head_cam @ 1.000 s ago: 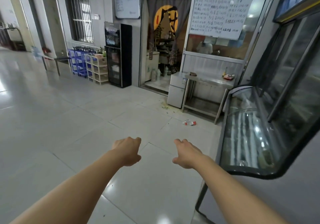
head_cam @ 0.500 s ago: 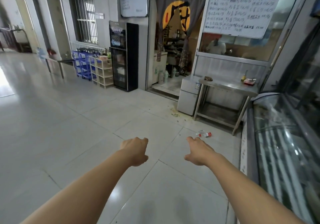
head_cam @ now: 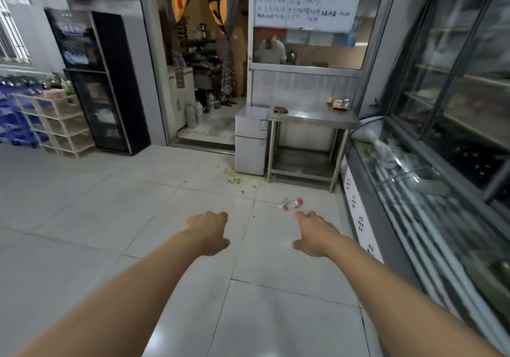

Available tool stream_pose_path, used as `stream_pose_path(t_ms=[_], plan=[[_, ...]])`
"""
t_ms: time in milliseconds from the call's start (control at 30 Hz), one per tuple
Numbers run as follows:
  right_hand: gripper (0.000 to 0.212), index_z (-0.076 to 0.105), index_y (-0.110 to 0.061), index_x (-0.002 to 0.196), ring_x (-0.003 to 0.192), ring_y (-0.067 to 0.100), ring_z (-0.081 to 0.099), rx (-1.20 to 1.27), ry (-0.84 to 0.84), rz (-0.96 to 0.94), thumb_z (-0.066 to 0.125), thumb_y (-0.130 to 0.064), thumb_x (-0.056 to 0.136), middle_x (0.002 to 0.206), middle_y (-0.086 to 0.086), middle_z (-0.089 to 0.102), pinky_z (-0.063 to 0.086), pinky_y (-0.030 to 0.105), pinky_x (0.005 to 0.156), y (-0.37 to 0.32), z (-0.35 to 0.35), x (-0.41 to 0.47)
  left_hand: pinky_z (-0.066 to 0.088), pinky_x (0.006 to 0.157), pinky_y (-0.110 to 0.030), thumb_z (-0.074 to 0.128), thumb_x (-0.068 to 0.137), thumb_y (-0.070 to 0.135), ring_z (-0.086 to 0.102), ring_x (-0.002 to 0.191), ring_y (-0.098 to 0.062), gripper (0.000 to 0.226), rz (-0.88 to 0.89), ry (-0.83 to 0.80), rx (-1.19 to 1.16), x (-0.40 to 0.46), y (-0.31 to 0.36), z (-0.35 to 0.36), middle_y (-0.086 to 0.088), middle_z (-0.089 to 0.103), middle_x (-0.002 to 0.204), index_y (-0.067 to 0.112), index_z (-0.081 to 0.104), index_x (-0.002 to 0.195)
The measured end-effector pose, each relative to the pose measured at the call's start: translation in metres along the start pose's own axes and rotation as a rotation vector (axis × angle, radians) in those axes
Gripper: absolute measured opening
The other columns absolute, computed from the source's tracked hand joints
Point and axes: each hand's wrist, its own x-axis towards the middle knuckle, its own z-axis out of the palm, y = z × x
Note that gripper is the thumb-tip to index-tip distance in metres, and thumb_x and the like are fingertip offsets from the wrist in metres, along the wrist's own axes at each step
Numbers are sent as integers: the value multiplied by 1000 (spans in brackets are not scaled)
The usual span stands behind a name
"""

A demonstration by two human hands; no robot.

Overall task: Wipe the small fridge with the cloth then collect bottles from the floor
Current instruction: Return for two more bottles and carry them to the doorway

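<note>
Reaching forward over the pale tiled floor (head_cam: 138, 218), both bare hands hold nothing: the left hand (head_cam: 209, 231) and right hand (head_cam: 314, 234) hang palm-down with fingers loosely curled, touching nothing. A clear plastic bottle with a red label (head_cam: 292, 203) lies on its side on the floor just beyond the right hand. Further back, the small silver fridge (head_cam: 250, 141) stands against a stainless-steel desk (head_cam: 313, 116), where a dark crumpled cloth (head_cam: 280, 110) rests

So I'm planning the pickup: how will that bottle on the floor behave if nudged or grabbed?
The bottle lies on its side on smooth tile, so it would probably roll. It looks clear and empty, likely light and crushable.
</note>
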Motion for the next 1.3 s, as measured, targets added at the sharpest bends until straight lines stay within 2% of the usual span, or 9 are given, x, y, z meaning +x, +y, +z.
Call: stream_pose_path(t_ms=[133, 333, 500, 600, 733, 833, 1000, 1133, 1300], plan=[[74, 18, -13, 147, 128, 32, 39, 20, -3, 59, 58, -36, 89, 145, 15, 30, 39, 41, 101, 0, -11, 70, 42, 83, -33, 52, 90, 40, 56, 107, -26, 51, 52, -15, 11, 79, -14, -4, -6, 56, 120, 17, 38, 133], [66, 27, -13, 142, 123, 34, 43, 80, -1, 67, 59, -34, 88, 142, 14, 33, 42, 41, 97, 13, -32, 208, 41, 86, -34, 52, 90, 41, 55, 111, -27, 53, 83, -30, 58, 224, -25, -18, -5, 54, 124, 18, 37, 135], [60, 31, -14, 140, 120, 33, 46, 97, -12, 65, 58, -29, 89, 136, 13, 38, 45, 39, 94, 23, -67, 318, 40, 80, -32, 53, 89, 40, 56, 108, -26, 51, 97, -9, 57, 339, -41, -42, -6, 56, 122, 18, 38, 133], [57, 33, -13, 137, 118, 32, 47, 98, -18, 63, 59, -28, 88, 132, 13, 40, 45, 37, 92, 30, -81, 371, 42, 81, -33, 53, 89, 40, 56, 109, -26, 51, 90, -26, 38, 399, -49, -49, -5, 55, 124, 19, 39, 133], [55, 36, -15, 134, 115, 30, 48, 131, -46, 116, 60, -31, 88, 130, 11, 40, 45, 36, 90, 50, -93, 441, 39, 77, -32, 53, 89, 41, 56, 109, -25, 52, 124, -48, 21, 481, -52, -48, -4, 55, 125, 19, 38, 134], [55, 35, -17, 135, 116, 28, 47, 181, -54, 168, 59, -35, 88, 131, 10, 39, 42, 32, 86, 67, -100, 498, 40, 79, -33, 53, 89, 42, 56, 109, -25, 51, 177, -67, 12, 546, -48, -43, -5, 55, 124, 19, 40, 133], [68, 28, -15, 142, 122, 30, 45, 190, -63, 269, 61, -38, 87, 137, 13, 36, 43, 37, 96, 90, -111, 597, 41, 80, -33, 52, 90, 40, 56, 108, -26, 51, 273, -106, 8, 668, -44, -42, -6, 56, 122, 18, 38, 133], [63, 30, -14, 140, 120, 30, 47, 230, -78, 340, 60, -33, 88, 134, 14, 39, 44, 37, 96, 109, -118, 664, 43, 86, -35, 52, 90, 39, 54, 111, -27, 52, 333, -162, 25, 760, -44, -49, -6, 55, 124, 18, 37, 135], [67, 24, -13, 144, 127, 30, 42, 254, -128, 423, 58, -34, 90, 137, 14, 37, 41, 37, 101, 142, -114, 728, 43, 81, -34, 52, 89, 41, 55, 108, -27, 52, 378, -221, 60, 853, -34, -45, -7, 57, 119, 17, 38, 134]])
